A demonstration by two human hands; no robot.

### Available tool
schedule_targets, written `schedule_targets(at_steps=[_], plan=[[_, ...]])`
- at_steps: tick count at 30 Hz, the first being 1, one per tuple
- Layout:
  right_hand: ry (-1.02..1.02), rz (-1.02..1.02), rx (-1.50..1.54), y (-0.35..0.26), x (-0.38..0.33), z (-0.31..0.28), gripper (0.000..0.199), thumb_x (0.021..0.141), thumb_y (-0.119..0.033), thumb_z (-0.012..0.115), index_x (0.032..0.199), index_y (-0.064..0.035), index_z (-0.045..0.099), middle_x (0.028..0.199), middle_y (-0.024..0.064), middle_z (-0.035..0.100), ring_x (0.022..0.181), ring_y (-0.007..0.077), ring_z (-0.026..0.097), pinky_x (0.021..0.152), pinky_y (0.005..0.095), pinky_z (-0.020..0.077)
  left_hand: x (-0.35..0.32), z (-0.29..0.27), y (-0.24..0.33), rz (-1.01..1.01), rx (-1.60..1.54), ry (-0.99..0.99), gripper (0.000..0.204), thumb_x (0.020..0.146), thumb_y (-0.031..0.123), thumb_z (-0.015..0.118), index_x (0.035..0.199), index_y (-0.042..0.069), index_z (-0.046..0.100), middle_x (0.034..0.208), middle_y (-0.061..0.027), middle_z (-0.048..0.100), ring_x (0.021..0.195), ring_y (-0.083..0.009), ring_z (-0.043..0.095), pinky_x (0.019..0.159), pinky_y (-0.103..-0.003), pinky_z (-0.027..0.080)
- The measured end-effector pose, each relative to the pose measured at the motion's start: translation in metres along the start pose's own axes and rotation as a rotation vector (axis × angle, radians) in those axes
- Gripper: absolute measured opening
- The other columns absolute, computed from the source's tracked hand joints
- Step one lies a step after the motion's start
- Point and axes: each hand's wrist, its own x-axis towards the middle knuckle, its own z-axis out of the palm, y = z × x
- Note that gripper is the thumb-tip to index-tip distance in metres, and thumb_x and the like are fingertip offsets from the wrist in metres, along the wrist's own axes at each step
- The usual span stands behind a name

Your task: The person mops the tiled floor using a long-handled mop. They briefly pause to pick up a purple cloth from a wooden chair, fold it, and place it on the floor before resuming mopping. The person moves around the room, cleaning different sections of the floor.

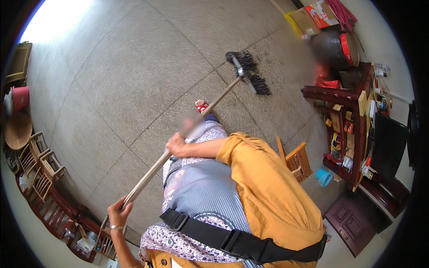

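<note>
A long-handled mop (152, 172) slants across the view, from the lower left up to the right. Around the top end of its wooden handle is my left hand (119, 213), closed, with a band on the wrist. My right hand (177, 145) grips the handle farther down, in front of my body. Dark strands on the mop head (247, 73) lie spread on the floor, joined by a pale metal clamp. A blurred round patch covers part of the handle just beyond my right hand. My foot in a red-strapped shoe (201, 106) shows beside the handle.
Grey tiled floor (134, 67) looks darker and wet around the mop head. To the right stand a dark red wooden cabinet (353, 102), a small wooden stool (298, 163) and a blue bucket (323, 177). Wooden chairs (42, 172) and a pink bucket (20, 98) line the left side.
</note>
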Motion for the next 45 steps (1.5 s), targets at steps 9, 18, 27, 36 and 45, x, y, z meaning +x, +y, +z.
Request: schedule_targets(at_steps=[9, 18, 27, 36, 45], plan=[[-0.025, -0.613, 0.385, -0.147, 0.013, -0.019, 0.014, 0.072, -0.017, 0.047, 0.080, -0.0067, 0.053, 0.077, 0.0123, 0.057, 0.075, 0.0307, 0.058, 0.068, 0.0427, 0.0404, -0.137, -0.055, -0.074, -0.202, -0.254, 0.072, 0.035, 0.072, 0.017, 0.063, 0.095, -0.009, 0.058, 0.074, 0.0014, 0.056, 0.066, -0.0059, 0.049, 0.059, -0.020, 0.042], [0.153, -0.434, 0.299, 0.023, 0.022, -0.025, 0.012, 0.071, -0.019, 0.050, 0.064, -0.0095, 0.052, 0.061, 0.0064, 0.054, 0.062, 0.0255, 0.056, 0.058, 0.0409, 0.0397, -0.029, 0.011, 0.011, -0.104, -0.198, 0.038, 0.032, 0.070, 0.012, 0.066, 0.097, -0.004, 0.060, 0.068, 0.0027, 0.056, 0.061, -0.0030, 0.048, 0.055, -0.018, 0.041], [0.288, 0.234, -0.088, 0.369, -0.020, -0.142, 0.018, 0.078, -0.020, 0.044, 0.085, -0.0113, 0.058, 0.102, 0.0150, 0.053, 0.108, 0.0336, 0.042, 0.090, 0.0534, 0.0294, 0.178, 0.141, 0.301, 0.256, -0.195, 0.065, 0.037, 0.075, 0.022, 0.065, 0.099, -0.005, 0.059, 0.069, -0.0072, 0.062, 0.064, -0.0083, 0.056, 0.058, -0.025, 0.045], [0.515, 0.714, -0.086, 0.632, -0.115, -0.271, 0.018, 0.078, -0.008, 0.049, 0.095, -0.0002, 0.050, 0.123, 0.0331, 0.031, 0.107, 0.0434, 0.039, 0.091, 0.0434, 0.0384, 0.294, 0.238, 0.627, -0.076, -0.642, -0.767, 0.031, 0.082, 0.033, 0.058, 0.073, 0.005, 0.047, 0.054, -0.0012, 0.045, 0.036, -0.0083, 0.038, 0.031, -0.024, 0.028], [0.477, 0.503, -0.065, 0.593, -0.085, -0.283, 0.037, 0.083, -0.023, 0.038, 0.101, 0.0036, 0.057, 0.120, 0.0295, 0.041, 0.121, 0.0446, 0.025, 0.104, 0.0501, 0.0132, 0.286, 0.189, 0.598, -0.041, -0.384, -0.575, 0.028, 0.083, 0.030, 0.056, 0.071, 0.007, 0.047, 0.048, 0.0028, 0.041, 0.036, -0.0064, 0.038, 0.031, -0.023, 0.026]])
